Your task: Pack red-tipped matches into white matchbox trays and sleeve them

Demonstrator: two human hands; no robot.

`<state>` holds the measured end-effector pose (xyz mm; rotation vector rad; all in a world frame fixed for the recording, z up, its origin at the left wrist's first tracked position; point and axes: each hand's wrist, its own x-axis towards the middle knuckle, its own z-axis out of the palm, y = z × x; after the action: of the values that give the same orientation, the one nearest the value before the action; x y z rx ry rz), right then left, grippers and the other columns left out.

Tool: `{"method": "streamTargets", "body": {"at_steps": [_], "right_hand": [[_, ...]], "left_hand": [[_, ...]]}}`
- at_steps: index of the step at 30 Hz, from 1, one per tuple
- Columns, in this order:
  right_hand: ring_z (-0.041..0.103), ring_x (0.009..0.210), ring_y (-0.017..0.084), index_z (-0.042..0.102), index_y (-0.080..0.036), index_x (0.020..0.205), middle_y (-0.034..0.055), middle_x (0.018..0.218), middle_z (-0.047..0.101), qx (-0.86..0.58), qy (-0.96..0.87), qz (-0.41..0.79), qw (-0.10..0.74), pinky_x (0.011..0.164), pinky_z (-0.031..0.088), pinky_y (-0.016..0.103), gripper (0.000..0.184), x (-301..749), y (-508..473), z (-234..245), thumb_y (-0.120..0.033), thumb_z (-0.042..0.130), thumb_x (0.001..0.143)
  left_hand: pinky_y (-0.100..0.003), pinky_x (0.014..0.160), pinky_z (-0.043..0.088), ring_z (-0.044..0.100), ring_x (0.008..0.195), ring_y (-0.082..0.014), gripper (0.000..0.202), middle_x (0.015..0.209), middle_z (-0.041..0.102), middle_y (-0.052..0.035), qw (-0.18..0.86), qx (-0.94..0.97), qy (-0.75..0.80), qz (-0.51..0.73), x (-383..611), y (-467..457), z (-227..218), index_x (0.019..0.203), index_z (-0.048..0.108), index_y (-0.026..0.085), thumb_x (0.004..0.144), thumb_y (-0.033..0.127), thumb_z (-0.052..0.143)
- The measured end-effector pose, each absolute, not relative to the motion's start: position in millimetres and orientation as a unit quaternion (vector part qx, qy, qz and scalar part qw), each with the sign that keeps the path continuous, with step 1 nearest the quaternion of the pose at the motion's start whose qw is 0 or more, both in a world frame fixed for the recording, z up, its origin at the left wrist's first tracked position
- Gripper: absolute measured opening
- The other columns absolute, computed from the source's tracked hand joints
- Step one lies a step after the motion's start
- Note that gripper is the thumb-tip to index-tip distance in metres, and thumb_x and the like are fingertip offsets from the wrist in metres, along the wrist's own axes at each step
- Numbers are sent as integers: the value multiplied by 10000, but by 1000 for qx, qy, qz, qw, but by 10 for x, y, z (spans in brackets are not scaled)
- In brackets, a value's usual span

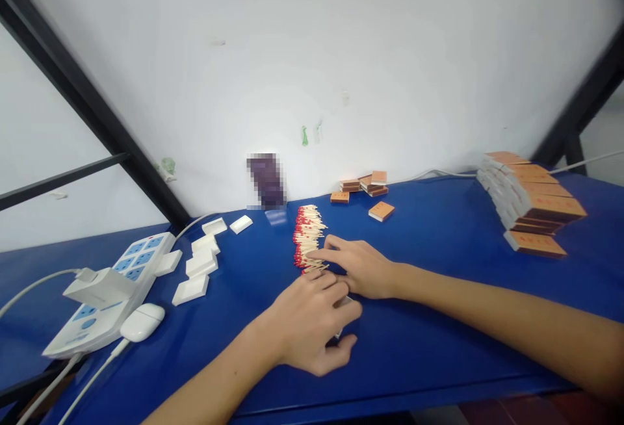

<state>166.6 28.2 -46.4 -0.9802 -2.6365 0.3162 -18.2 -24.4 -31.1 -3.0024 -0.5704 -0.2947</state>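
Observation:
A column of red-tipped matches [308, 233] lies on the blue table in front of my hands. My right hand [363, 266] reaches over the near end of the pile, its fingers apart and a forefinger stretched onto the matchsticks. Close beside it, my left hand [314, 324] has its fingers curled over a small white matchbox tray [340, 333]. Only a sliver of that tray shows past the fingers, so its contents are hidden. The fingertips of the two hands nearly meet at the near end of the pile.
Several white matchbox trays [202, 264] lie to the left, near a power strip [146, 275] with a plugged-in charger and a white earbud case [142, 322]. Orange matchboxes [381, 210] sit by the wall; more matchboxes [531, 194] are stacked at right. A pixelated dark object [267, 181] leans on the wall.

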Motion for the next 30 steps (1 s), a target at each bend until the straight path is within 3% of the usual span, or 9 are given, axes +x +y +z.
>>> {"method": "streamTargets", "body": {"at_steps": [5,10,13,16,19,22,30], "right_hand": [[516,711,147,523,-343,1343,38,1039,511,-343,-926,102,123,587,370,259,447,1661,295,-444,-292,540,900],[515,720,141,508,-345,1369,37,1035,521,-340,-923,111,139,594,354,248,490,1673,306,-462,-231,528,892],[541,779,152,494,-282,1354,39,1044,545,-334,-917,131,174,623,368,250,464,1682,291,-465,-236,527,893],[549,799,164,523,-202,1176,36,1008,583,-378,-891,118,221,650,378,269,316,1676,264,-459,-226,522,861],[544,749,162,529,-195,1026,31,967,605,-446,-865,81,214,654,367,286,228,1658,250,-454,-165,510,800],[571,810,182,564,-194,1011,50,995,616,-473,-857,63,194,695,376,300,203,1642,256,-458,-180,502,818],[536,750,148,590,-195,873,21,898,607,-440,-873,72,198,685,342,290,57,1649,272,-477,-198,534,871]], "left_hand": [[-366,831,458,542,903,-223,522,960,559,-60,-30,-981,-173,-77,-245,-221,-212,1376,447,279,862,204,496],[-358,818,476,530,947,-228,607,1078,533,-85,-60,-974,-192,-103,-292,-213,-194,1330,479,246,734,144,531],[-363,841,483,531,990,-240,615,1147,521,-95,-76,-969,-188,-141,-342,-168,-186,1301,497,230,691,183,563],[-346,830,477,544,959,-224,447,1103,548,-99,-88,-946,-207,-235,-448,-28,-201,1199,535,184,755,229,557],[-293,703,422,517,742,-162,109,800,557,-40,-48,-897,-307,-313,-617,186,-236,866,564,165,886,206,465],[-275,583,312,403,567,-124,338,576,426,17,-41,-892,-369,-259,-771,358,-265,591,394,181,911,260,468],[-273,548,237,362,509,-97,486,531,428,38,-78,-900,-410,-129,-750,409,-369,575,367,175,886,495,559]]}}
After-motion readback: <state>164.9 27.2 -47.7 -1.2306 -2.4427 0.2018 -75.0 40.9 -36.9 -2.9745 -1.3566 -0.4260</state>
